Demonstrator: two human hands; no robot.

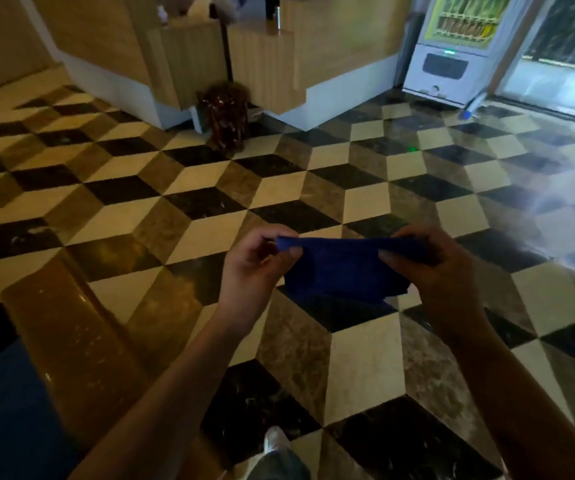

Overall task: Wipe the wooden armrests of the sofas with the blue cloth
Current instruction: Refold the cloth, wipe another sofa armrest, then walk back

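- The blue cloth [344, 268] is held up in front of the body, over the chequered marble floor [182, 188], stretched between both hands so that its upper edge runs nearly level.
- The left hand [254, 268] is closed on the cloth's left top corner, with the thumb pressed against the fingers; the corner pokes out just above the thumb.
- The right hand [435, 268] is clamped on the right top corner in the same pinch, the thumb lying across the near face of the fabric.
- Several layers are seen at the lower edge, so the cloth is judged to be folded; the two-handed hold is probably meant to square it into a pad that gives a flat wiping face.
- A glossy wooden armrest [71, 341] lies low at the left, beside a blue cushion [9, 410]; the cloth is apart from it and no contact is made.
- Wiping is therefore judged not to be under way at this instant; the cloth would need to be lowered leftward onto the wood.
- A reception counter [261, 64], a dark carved stand [225, 116] at its foot and a vending machine [459, 46] are seen beyond, well apart from the hands.
- A shoe [274, 441] is visible near the bottom edge, showing that the person is standing beside the sofa.
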